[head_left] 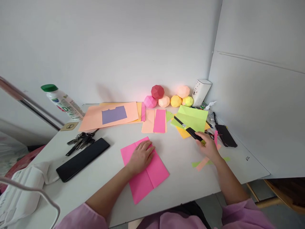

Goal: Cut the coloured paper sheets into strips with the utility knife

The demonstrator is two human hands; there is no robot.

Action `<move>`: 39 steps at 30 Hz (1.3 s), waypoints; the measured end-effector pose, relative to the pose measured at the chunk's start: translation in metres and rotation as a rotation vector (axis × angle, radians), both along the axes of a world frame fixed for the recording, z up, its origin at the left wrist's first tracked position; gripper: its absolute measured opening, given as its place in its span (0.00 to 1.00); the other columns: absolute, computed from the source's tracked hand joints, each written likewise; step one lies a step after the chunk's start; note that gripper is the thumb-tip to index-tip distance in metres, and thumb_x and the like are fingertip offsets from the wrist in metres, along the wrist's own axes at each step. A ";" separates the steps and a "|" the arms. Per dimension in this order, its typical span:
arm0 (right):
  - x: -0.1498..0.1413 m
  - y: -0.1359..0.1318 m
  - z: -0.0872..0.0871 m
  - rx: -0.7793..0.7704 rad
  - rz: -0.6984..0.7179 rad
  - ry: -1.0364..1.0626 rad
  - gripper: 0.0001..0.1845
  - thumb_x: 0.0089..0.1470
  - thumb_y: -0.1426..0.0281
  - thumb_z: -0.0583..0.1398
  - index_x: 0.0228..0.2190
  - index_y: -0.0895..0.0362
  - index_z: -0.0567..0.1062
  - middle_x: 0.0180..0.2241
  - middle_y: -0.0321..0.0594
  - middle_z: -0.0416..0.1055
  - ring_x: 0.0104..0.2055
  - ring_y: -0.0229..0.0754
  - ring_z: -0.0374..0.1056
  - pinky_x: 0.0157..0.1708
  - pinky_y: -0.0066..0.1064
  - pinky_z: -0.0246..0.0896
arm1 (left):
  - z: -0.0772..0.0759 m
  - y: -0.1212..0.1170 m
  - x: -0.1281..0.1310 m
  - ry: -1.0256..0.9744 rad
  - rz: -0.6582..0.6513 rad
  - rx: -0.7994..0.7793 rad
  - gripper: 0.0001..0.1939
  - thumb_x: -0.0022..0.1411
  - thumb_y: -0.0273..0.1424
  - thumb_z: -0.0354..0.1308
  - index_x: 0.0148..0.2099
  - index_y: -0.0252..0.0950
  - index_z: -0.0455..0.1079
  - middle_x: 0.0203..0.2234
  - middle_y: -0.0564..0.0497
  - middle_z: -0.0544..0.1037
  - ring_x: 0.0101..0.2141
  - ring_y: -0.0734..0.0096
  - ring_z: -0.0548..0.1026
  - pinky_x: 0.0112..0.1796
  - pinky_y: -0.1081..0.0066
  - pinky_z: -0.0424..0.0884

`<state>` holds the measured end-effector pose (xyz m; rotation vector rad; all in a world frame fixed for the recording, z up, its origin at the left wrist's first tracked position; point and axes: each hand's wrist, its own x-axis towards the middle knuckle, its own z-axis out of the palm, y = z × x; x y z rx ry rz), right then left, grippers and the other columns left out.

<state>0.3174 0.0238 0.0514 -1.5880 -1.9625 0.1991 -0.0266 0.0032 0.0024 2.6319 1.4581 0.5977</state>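
My left hand [140, 157] lies flat on a creased sheet of bright pink paper [157, 173], its fingers stretched out near the far edge. The sheet sits at a slant at the front of the table, with fold lines across it. In my right hand [208, 146] is a utility knife [194, 133] with a black handle; its blade points up and left, away from me. The knife is in front of a folded light green paper [193, 117] and a yellow sheet [184, 133]. Beyond my left hand are peach and pink paper strips [159, 121].
Several faceted paper balls [157, 92] stand against the wall. Left are a bottle [64, 103], keys [83, 140], a black phone [83, 159] and a white power strip [26, 187]. Peach sheets [92, 117] carry a purple piece [114, 115]. Paper scraps [202, 163] and a black pouch [226, 135] lie right.
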 end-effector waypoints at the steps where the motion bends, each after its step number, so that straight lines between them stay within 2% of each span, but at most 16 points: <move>1: 0.004 -0.014 0.005 -0.027 0.089 0.059 0.20 0.58 0.65 0.53 0.50 0.54 0.72 0.52 0.47 0.68 0.56 0.50 0.62 0.54 0.44 0.60 | 0.000 0.000 0.000 -0.006 0.003 -0.002 0.19 0.67 0.35 0.42 0.50 0.37 0.70 0.52 0.42 0.69 0.55 0.54 0.64 0.53 0.52 0.65; 3: 0.011 -0.045 0.011 -0.157 0.244 0.114 0.18 0.58 0.64 0.55 0.49 0.49 0.73 0.53 0.44 0.68 0.56 0.49 0.62 0.55 0.44 0.60 | 0.000 0.001 -0.001 -0.020 0.015 0.001 0.18 0.67 0.35 0.42 0.50 0.39 0.71 0.52 0.43 0.70 0.55 0.55 0.64 0.53 0.51 0.65; 6: 0.019 -0.086 0.009 -0.357 0.427 0.109 0.16 0.59 0.64 0.57 0.49 0.47 0.74 0.52 0.43 0.70 0.57 0.49 0.62 0.55 0.45 0.60 | -0.001 0.002 -0.003 -0.023 0.034 0.009 0.18 0.67 0.35 0.42 0.49 0.39 0.71 0.52 0.44 0.70 0.55 0.55 0.64 0.54 0.51 0.64; 8: 0.023 -0.104 0.004 -0.404 0.454 0.076 0.16 0.58 0.63 0.57 0.48 0.46 0.75 0.52 0.43 0.71 0.57 0.50 0.62 0.56 0.47 0.60 | -0.001 0.004 -0.006 -0.012 0.040 0.012 0.18 0.67 0.35 0.42 0.50 0.39 0.71 0.53 0.44 0.69 0.56 0.54 0.64 0.54 0.51 0.64; 11: 0.028 -0.117 0.000 -0.420 0.444 0.014 0.16 0.59 0.63 0.57 0.49 0.46 0.74 0.53 0.42 0.70 0.58 0.50 0.60 0.56 0.49 0.59 | -0.003 0.007 -0.009 0.004 0.044 0.020 0.19 0.67 0.35 0.42 0.50 0.36 0.71 0.53 0.41 0.69 0.56 0.53 0.63 0.53 0.51 0.64; 19: 0.031 -0.118 -0.001 -0.375 0.480 -0.073 0.17 0.60 0.64 0.56 0.50 0.46 0.73 0.53 0.41 0.70 0.58 0.50 0.60 0.55 0.49 0.60 | -0.004 0.007 -0.010 0.025 0.050 0.038 0.19 0.68 0.35 0.41 0.51 0.35 0.70 0.54 0.41 0.68 0.56 0.53 0.64 0.52 0.51 0.66; 32: 0.030 -0.121 0.003 -0.369 0.502 -0.102 0.17 0.60 0.65 0.56 0.50 0.47 0.73 0.53 0.41 0.69 0.58 0.49 0.60 0.55 0.48 0.61 | -0.002 0.005 -0.009 0.030 0.052 0.030 0.19 0.67 0.34 0.42 0.50 0.33 0.70 0.53 0.39 0.69 0.55 0.53 0.64 0.53 0.52 0.65; 39: 0.029 -0.121 -0.001 -0.335 0.478 -0.099 0.17 0.60 0.65 0.56 0.51 0.46 0.73 0.53 0.41 0.70 0.58 0.49 0.61 0.54 0.48 0.62 | 0.000 0.006 -0.010 0.060 0.054 0.029 0.20 0.68 0.35 0.42 0.51 0.33 0.70 0.53 0.40 0.69 0.56 0.53 0.64 0.54 0.53 0.64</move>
